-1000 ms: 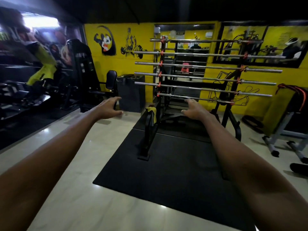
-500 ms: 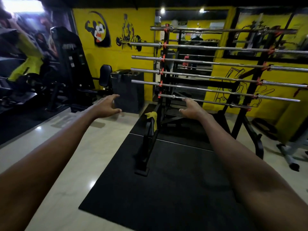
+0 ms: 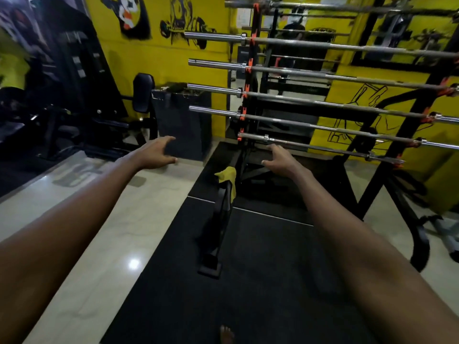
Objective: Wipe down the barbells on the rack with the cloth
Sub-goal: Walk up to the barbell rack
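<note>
Hands out ahead of us, both empty: our left hand [image 3: 155,153] hangs in the air with its fingers spread and loosely bent, thumb out to the side, over the pale floor [image 3: 99,219]. Our right hand [image 3: 278,161] is open the same way, palm down, fingers apart. The two are held well apart from each other. The right one shows just under the left end of the lowest barbell [image 3: 323,147]; we cannot tell whether it touches the bar.

Between and a little below our hands, nearer the right one, the yellow cloth [image 3: 227,178] lies draped over the top of a black leg at the rack's near left corner. Neither hand touches it.

Past it stands the rack [image 3: 249,95], a black frame with orange hooks on its uprights. We count six barbells [image 3: 323,70] lying across it, one above another, each resting level on the hooks, with their steel sleeves sticking out to the left of the near upright. The rack stands on a black mat [image 3: 248,269], and a bare foot [image 3: 226,335] shows at the mat's near edge.

Left of the rack a black bin [image 3: 181,120] sits against the yellow wall [image 3: 161,65], which carries dark painted figures. Farther left is a black machine [image 3: 82,83] with a padded seat.
</note>
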